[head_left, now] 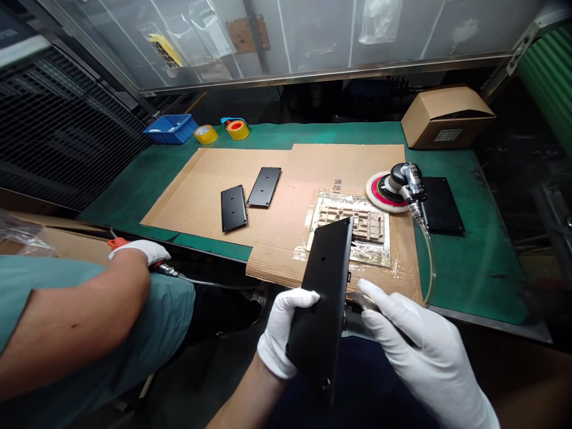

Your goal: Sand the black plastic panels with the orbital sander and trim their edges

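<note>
My left hand [290,328], in a white glove, grips a flat black panel [326,262] by its left edge, thumb on its face. The panel is tilted upright in front of me, with small holes and clips along its right edge. My gloved right hand [415,345] is closed on a slim tool with a metal blade [363,300], most of it hidden by the fingers; its tip is close to the panel's right edge. Behind the panel a pale slotted fixture [357,223] is taped onto cardboard [277,238].
Two black panels [264,187] lie on the cardboard, another [442,205] on the green mat. A round polisher [393,187] with a hose rests beside the fixture. Behind are tape rolls [205,134], a blue bin [172,129] and a carton [447,119]. At left, a co-worker's gloved hand [140,251] holds a tool.
</note>
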`<state>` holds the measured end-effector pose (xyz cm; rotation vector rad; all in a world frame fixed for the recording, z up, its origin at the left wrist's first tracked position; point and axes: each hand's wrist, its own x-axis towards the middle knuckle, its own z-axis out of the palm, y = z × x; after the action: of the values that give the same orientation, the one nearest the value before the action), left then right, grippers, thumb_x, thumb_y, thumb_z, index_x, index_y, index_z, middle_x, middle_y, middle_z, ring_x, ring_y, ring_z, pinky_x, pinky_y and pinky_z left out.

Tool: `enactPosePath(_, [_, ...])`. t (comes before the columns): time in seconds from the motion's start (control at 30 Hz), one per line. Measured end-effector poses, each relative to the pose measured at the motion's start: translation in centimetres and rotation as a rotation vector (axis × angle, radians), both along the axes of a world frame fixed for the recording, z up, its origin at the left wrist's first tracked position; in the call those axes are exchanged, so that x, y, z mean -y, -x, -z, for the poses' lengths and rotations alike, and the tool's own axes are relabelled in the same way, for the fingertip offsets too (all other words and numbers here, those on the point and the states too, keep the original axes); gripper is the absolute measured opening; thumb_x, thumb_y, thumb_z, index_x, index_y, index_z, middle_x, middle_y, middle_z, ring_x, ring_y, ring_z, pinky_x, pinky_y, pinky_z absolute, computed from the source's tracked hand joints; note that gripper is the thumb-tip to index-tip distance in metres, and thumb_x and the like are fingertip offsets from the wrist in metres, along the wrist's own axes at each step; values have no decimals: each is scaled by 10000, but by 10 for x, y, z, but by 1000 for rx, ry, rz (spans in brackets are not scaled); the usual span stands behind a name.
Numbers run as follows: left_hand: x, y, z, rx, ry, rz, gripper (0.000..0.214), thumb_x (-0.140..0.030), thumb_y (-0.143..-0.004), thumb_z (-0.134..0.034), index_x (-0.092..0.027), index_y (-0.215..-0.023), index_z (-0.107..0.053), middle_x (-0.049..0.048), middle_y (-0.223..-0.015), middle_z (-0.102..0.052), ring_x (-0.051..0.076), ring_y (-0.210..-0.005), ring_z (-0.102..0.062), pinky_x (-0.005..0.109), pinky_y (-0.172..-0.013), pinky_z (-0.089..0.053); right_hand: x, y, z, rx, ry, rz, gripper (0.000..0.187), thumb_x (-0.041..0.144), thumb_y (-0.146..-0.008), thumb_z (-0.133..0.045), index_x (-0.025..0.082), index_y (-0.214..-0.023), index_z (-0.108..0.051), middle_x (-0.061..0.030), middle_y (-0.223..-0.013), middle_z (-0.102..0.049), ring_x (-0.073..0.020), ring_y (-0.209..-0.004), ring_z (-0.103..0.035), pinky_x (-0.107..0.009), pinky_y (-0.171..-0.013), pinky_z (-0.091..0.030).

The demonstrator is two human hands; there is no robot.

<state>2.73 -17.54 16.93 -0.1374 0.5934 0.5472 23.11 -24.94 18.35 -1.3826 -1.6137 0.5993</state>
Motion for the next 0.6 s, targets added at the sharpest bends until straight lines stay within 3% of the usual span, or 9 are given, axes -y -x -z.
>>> enactPosePath(0.37, [-2,3,2,63,-33,19,170,-134,-750,-664,-39,-839,-773,101,-797,-784,182,-690,-724,259,-725,-543,1,2,2,21,-41,-61,496,111,-980,-611,217,-1463,-572,-13,-777,-640,-134,-671,-634,-251,-633,-521])
enactPosePath(0.47, [-2,3,2,108,-37,36,187,-151,-756,-669,-25,-847,-772,107,-773,-777,169,-631,-700,257,-687,-533,2,0,3,30,-46,-76,497,112,-976,-616,212,-1461,-575,-22,-796,-656,-137,-674,-639,-254,-638,-527])
enactPosePath(0.6, [-3,2,2,114,-44,33,199,-154,-756,-665,-31,-867,-775,122,-829,-787,192,-711,-729,245,-626,-516,1,3,0,19,-50,-92,503,115,-970,-622,215,-1460,-578,-28,-808,-675,-137,-676,-647,-246,-642,-536])
